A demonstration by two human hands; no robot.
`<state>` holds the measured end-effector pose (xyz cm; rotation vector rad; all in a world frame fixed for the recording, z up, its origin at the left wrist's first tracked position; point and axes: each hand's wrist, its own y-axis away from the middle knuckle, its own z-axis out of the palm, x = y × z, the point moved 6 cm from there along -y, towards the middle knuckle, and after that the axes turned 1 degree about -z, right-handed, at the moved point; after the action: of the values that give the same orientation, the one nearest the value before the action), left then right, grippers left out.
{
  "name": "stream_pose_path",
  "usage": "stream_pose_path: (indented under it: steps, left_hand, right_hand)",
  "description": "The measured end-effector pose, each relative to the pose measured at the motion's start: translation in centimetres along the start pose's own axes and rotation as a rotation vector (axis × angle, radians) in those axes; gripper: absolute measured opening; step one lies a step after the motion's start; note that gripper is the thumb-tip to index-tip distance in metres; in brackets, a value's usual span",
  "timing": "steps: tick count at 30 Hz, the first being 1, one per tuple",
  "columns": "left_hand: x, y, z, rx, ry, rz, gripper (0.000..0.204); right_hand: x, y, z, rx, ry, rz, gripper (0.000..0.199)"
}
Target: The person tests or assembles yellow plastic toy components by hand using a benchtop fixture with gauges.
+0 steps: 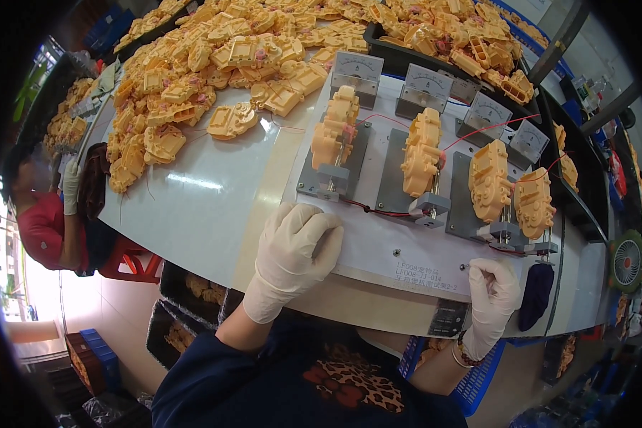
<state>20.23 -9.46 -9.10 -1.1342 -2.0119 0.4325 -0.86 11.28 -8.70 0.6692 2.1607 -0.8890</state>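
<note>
Both of my hands wear white gloves. My left hand (296, 250) is loosely curled on the front edge of the white test board (367, 246), below the leftmost stand; nothing shows in its fingers. At the board's front right, my right hand (493, 296) is curled with thumb and fingers close together, beside a small metal stud (464, 267); I see nothing in it. Several yellow plastic gearbox housings stand upright in grey fixtures: the leftmost housing (335, 128), a second housing (422, 153) and the rightmost housing (534, 203) among them. Red wires run toward analog meters (426, 89) behind.
A big heap of yellow housings (192, 78) covers the table's far left. One loose housing (232, 121) lies nearer. A black tray (406, 60) of more housings stands behind the meters. A dark cloth bundle (536, 296) lies right of my right hand. A person (46, 221) sits at left.
</note>
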Motion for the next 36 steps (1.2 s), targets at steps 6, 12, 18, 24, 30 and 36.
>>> stream_pose_path:
  steps: [6,12,18,24,30,36]
  left_hand:
    - [0.17,-0.14,-0.18,-0.022,0.003,-0.014,0.018]
    - [0.13,-0.16,-0.07,-0.002,-0.003,0.018,0.019]
    - [0.28,-0.24,-0.22,-0.024,0.007,-0.015,0.017]
    - [0.07,-0.22,-0.05,-0.032,0.005,-0.017,0.017]
    - [0.18,-0.22,-0.14,-0.005,-0.005,0.024,0.019]
    - [0.11,-0.09,-0.06,0.000,0.005,0.011,0.020]
  right_hand:
    - [0.27,0.09,0.03,-0.003,-0.019,0.023,0.011]
    - [0.01,0.00,0.08,-0.012,-0.016,0.018,0.011]
    - [0.12,0.04,0.09,-0.009,-0.019,0.017,0.010]
    - [0.17,0.03,0.15,-0.010,-0.019,0.025,0.010]
    - [0.01,0.00,0.14,-0.005,-0.011,0.021,0.010]
    - [0.09,0.03,0.14,-0.010,0.004,0.013,0.011]
